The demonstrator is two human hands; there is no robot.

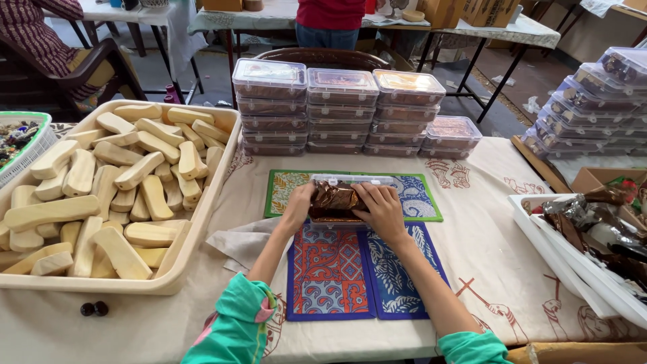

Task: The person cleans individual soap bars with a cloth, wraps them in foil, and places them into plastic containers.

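Nearest, two small dark beads lie loose on the counter by its front edge. Beyond, patterned mats lie under both hands. The left hand and right hand are clamped on a brown foil-wrapped bundle, pressing it into a clear plastic box at the counter's centre. Risk: uneven pressure could tear the foil or tip the box. To the left, a beige tray holds wooden blocks. Farther back stand stacked filled boxes.
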